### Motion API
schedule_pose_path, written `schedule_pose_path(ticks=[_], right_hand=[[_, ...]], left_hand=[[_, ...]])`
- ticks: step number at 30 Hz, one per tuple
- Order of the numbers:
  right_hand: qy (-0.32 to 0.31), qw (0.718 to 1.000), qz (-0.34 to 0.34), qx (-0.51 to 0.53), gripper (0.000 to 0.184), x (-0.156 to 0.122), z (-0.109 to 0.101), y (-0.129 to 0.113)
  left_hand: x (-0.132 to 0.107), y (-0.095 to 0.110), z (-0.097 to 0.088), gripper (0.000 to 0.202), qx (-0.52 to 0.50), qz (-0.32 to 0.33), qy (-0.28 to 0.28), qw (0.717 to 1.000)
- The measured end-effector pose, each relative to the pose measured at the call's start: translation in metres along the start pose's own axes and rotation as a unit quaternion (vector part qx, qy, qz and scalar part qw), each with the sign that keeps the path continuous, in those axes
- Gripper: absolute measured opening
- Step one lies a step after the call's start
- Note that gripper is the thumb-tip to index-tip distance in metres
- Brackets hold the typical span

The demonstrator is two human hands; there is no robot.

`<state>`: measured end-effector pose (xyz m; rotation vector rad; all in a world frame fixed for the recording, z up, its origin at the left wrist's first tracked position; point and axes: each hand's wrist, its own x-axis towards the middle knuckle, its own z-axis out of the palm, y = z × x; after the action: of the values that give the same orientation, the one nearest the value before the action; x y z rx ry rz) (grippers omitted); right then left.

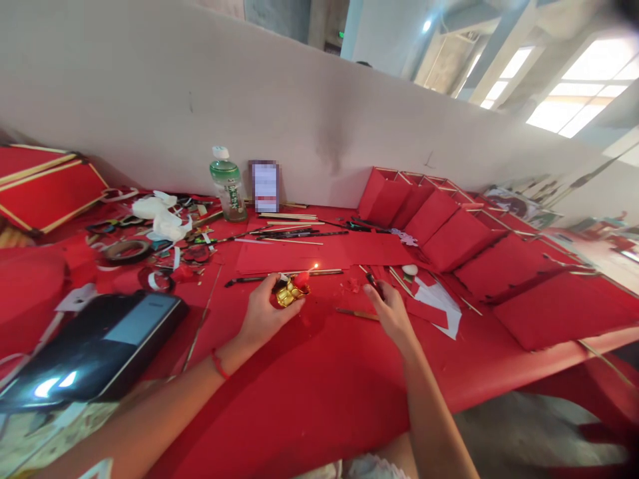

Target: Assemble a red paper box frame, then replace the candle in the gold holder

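Note:
My left hand [269, 307] is closed around a gold lotus-shaped candle holder [286, 294], tilted a little to the right. From it a red candle [301, 279] points right, with a small flame [315, 266] at its tip. My right hand [392, 309] grips a dark slim thing [370, 277]; its kind is hard to make out. Under the hands spreads a red-covered table [319, 392]. Between the hands lies a brown-handled tool [358, 313], close to the right fingers.
Red panelled frames [519, 269] line the right side. A green-capped-off drink bottle [228, 186] and a phone [265, 187] stand at the wall. Several dark sticks [299, 233] lie behind the hands. Black tape [126, 251], scraps and a black device [100, 346] fill the left.

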<state>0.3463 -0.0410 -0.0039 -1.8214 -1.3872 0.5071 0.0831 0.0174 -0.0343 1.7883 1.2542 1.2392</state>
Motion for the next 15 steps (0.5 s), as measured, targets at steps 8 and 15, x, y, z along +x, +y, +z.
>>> schedule_pose_path(ticks=[8, 15], right_hand=[[-0.005, 0.926, 0.09, -0.367, 0.033, 0.01, -0.031, 0.034], [0.049, 0.92, 0.001, -0.388, 0.033, 0.018, -0.033, 0.027]], left_hand=[[0.016, 0.001, 0.009, 0.044, -0.232, -0.168, 0.018, 0.958], [0.033, 0.018, 0.021, 0.043, -0.275, -0.177, 0.034, 0.944]])
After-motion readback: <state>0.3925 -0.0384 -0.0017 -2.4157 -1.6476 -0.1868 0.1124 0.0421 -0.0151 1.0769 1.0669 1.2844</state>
